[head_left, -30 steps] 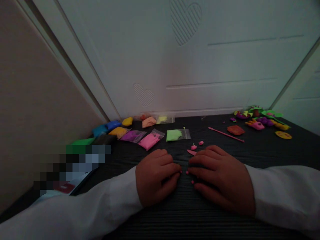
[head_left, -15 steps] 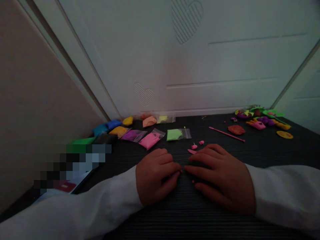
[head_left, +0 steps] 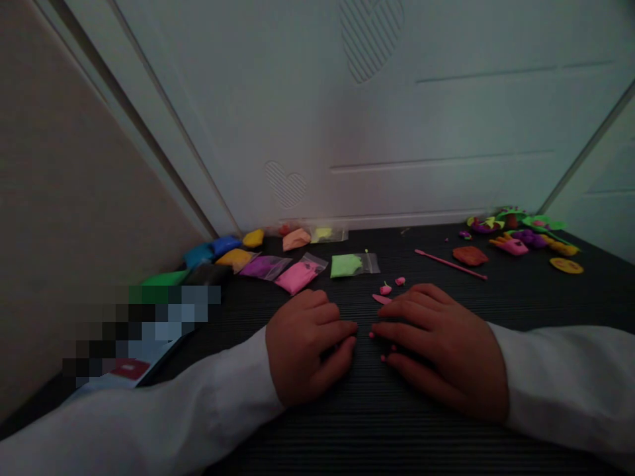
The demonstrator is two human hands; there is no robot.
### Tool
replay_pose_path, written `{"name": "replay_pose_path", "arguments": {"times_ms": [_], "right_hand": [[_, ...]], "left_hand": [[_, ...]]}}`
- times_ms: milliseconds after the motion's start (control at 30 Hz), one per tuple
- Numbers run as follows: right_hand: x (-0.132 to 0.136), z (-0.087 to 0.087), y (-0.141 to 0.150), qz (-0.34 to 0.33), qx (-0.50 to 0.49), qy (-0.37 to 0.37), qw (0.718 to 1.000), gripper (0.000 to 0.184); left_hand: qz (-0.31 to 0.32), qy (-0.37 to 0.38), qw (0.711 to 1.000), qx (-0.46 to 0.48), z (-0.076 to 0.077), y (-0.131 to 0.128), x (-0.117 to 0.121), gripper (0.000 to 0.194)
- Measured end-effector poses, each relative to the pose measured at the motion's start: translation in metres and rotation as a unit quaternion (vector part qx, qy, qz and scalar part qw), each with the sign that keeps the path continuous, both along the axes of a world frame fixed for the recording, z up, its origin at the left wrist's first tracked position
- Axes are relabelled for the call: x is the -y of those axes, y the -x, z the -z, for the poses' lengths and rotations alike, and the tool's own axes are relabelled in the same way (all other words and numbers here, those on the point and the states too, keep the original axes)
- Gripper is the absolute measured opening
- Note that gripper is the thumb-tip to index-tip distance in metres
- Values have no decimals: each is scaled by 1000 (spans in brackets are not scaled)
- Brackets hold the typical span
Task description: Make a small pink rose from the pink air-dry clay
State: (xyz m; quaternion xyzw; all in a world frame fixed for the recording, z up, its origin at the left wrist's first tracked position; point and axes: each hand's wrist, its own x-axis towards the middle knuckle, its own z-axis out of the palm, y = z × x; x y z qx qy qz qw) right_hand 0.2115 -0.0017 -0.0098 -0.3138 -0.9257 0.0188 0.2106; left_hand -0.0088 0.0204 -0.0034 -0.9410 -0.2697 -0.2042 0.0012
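Balls of pink clay [head_left: 383,359] are lying on the dark table [head_left: 337,443] in the head view, close to the right hand [head_left: 439,354], which is resting loosely spread and released. The left hand [head_left: 307,350] is resting half-curled across from it; whether it's gripping anything, I cannot tell. Two pink buds [head_left: 385,290] are sitting farther back.

Bench [head_left: 347,436]: dark, fine-ribbed. Pink rod [head_left: 454,266] lies beside reddish lump [head_left: 470,256]. Pale-green packet [head_left: 346,266] right of pink packet [head_left: 297,275]. Yellow disc [head_left: 566,265] far right. Tiny pink balls [head_left: 383,358] scattered nearer.
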Motion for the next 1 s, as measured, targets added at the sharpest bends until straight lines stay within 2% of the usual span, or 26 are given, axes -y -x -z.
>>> {"name": "replay_pose_path", "arguments": {"times_ms": [133,300,467,700,867,1000], "right_hand": [[0,0,0,0,0,2,1000,29],[0,0,0,-1,3,2,1000,27],[0,0,0,0,6,2,1000,29],[1,0,0,-5,18,-2,1000,30],[1,2,1,-1,31,-3,1000,34],[0,0,0,3,30,-2,1000,32]], "left_hand": [[-14,2,1000,11,-1,0,1,25],[35,17,999,16,0,0,0,24],[2,19,1000,6,2,1,-2,24],[62,32,997,18,-1,2,-1,23],[24,32,999,21,1,1,-2,23],[30,31,999,22,0,1,-2,23]]}}
